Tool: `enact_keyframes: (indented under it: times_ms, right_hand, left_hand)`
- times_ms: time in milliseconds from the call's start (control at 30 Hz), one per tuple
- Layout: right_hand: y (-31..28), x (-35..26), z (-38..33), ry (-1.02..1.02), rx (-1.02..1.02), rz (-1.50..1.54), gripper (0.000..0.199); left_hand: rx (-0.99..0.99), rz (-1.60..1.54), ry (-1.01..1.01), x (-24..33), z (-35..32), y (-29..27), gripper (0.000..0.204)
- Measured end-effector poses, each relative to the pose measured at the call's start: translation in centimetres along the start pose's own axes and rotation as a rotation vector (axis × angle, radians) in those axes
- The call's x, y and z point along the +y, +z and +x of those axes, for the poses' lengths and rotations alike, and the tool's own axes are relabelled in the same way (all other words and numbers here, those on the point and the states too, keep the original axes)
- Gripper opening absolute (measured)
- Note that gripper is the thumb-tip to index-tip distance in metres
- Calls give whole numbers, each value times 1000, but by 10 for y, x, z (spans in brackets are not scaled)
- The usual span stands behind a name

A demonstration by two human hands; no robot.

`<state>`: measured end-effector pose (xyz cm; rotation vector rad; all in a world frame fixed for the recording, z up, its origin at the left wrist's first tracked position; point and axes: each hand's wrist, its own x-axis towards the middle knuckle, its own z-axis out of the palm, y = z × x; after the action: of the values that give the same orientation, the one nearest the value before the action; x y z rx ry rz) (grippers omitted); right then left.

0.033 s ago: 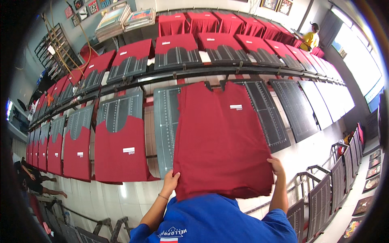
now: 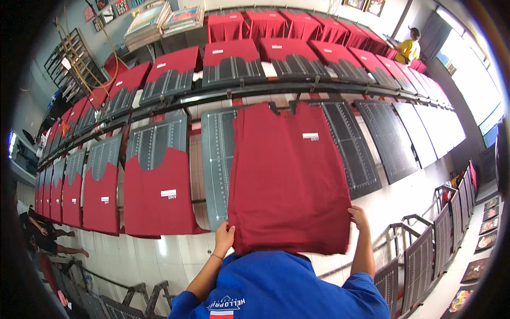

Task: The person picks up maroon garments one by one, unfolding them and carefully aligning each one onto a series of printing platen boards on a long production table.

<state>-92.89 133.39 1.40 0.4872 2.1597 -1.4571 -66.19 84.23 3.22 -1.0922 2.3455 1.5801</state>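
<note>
Left hand (image 2: 224, 235) grips the lower left corner of the red shirt (image 2: 289, 175); right hand (image 2: 359, 217) grips its lower right corner. Both hands are closed on the hem. The shirt lies flat, neck end away from the person, over a dark grey board (image 2: 350, 149) — one in a long row. Just left sits a bare board (image 2: 217, 159), then a second red shirt (image 2: 159, 196) with a white label (image 2: 168, 193). A person in yellow (image 2: 408, 50) stands far right.

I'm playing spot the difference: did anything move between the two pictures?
Nothing visibly changed. The left hand and right hand grip the bottom corners of the dark red shirt just as before, spread over its grey board.
</note>
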Motion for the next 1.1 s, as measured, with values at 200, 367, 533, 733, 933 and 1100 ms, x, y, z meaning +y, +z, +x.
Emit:
enact_keyframes:
  times_ms: [200, 367, 533, 733, 933, 1100]
  right_hand:
    - [43, 46, 12, -119, 232, -58, 35]
    - [54, 52, 22, -216, 248, 3, 43]
    - [60, 55, 32, -305, 310, 59, 49]
    - [57, 46, 23, -230, 461, -109, 30]
    - [60, 54, 17, -329, 396, -64, 21]
    - [72, 50, 21, -379, 307, 127, 21]
  left_hand:
    - [452, 320, 415, 14, -7, 26, 28]
    - [406, 458, 347, 24, 15, 48, 31]
    - [281, 437, 255, 18, 32, 45, 22]
    - [138, -311, 78, 1, 35, 53, 15]
    - [-75, -635, -83, 35, 17, 30, 14]
    - [128, -464, 52, -6, 17, 42, 20]
